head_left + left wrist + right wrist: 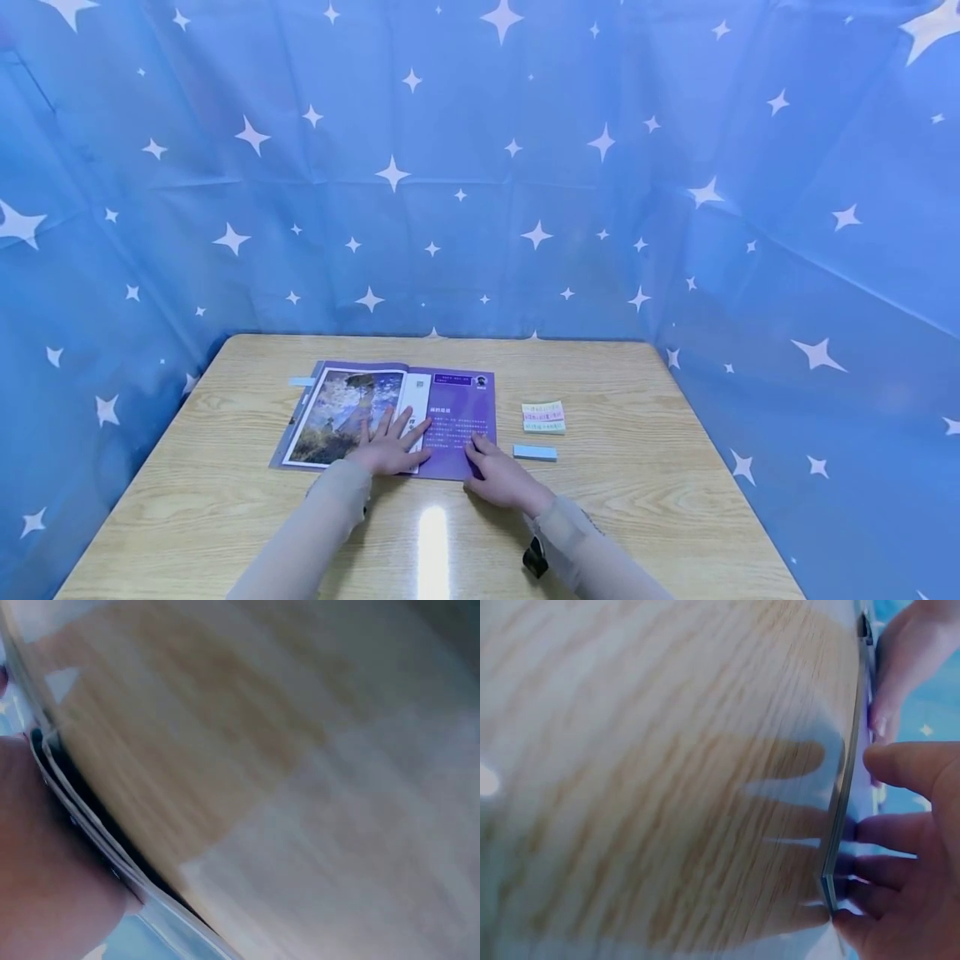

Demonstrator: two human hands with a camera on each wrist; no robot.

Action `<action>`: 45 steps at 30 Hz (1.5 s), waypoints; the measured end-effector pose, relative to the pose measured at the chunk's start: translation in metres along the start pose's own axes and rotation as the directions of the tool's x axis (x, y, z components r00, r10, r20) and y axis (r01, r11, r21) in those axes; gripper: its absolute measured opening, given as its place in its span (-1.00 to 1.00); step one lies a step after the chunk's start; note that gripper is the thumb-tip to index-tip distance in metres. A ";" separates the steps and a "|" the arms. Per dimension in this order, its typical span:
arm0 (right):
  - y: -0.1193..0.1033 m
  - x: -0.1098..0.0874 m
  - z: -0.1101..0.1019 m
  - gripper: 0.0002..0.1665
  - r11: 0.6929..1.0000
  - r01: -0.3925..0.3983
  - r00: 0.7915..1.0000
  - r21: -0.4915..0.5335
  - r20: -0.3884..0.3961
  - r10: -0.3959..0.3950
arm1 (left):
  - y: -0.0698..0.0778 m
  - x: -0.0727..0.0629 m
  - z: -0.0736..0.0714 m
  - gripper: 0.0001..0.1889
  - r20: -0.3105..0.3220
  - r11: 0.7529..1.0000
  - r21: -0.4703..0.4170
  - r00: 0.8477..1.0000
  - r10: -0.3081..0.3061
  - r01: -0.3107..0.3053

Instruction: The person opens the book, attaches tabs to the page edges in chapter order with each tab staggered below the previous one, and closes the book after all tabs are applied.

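Observation:
An open book [456, 400] lies on the table, with a painting [330, 421] on its left page and white text on the purple right page. Fingers spread, my left hand [386, 450] rests flat across the white strip near the fold. My right hand [501, 475] touches the lower right corner of the purple page, its fingers extended. In the right wrist view, the fingertips of the right hand [900, 862] meet the book's edge [840, 802], seen nearly side-on. The left wrist view shows part of the left hand [52, 862] beside the book's edge.
Right of the book lies a stack of handwritten sticky notes [543, 417] in yellow, pink and green. A light blue strip pad [535, 452] sits just in front of it. A pale blue tab [302, 382] sticks out at the book's left. A starry blue curtain [465, 275] surrounds the wooden table [637, 500].

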State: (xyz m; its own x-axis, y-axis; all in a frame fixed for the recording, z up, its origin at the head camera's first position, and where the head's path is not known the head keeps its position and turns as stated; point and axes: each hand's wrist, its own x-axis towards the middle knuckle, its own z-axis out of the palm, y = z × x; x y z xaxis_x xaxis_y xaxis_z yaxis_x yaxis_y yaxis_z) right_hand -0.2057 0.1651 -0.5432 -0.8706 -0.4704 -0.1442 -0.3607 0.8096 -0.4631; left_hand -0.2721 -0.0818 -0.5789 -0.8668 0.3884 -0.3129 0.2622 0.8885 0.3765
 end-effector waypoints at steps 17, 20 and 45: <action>-0.004 0.027 -0.002 -0.24 0.999 0.010 0.999 -0.044 0.050 -0.008 | -0.053 -0.024 -0.041 -0.35 -0.089 0.995 -0.089 0.995 -0.046 0.038; -0.012 0.035 -0.002 -0.24 0.995 0.023 0.999 -0.100 0.049 -0.018 | -0.056 -0.029 -0.045 -0.38 -0.082 0.995 -0.078 0.994 -0.074 0.067; -0.045 0.106 0.021 -0.22 0.968 0.160 0.986 -0.192 0.070 -0.149 | -0.058 -0.016 -0.016 -0.26 -0.093 0.992 -0.105 0.993 -0.076 0.066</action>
State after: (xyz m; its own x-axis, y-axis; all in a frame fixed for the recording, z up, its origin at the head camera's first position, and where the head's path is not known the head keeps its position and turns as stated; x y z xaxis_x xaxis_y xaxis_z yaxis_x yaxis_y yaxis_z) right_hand -0.2750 0.0714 -0.5562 -0.7815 -0.6092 -0.1344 -0.5527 0.7760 -0.3039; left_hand -0.2804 -0.1428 -0.5819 -0.9199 0.2953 -0.2581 0.1583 0.8816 0.4447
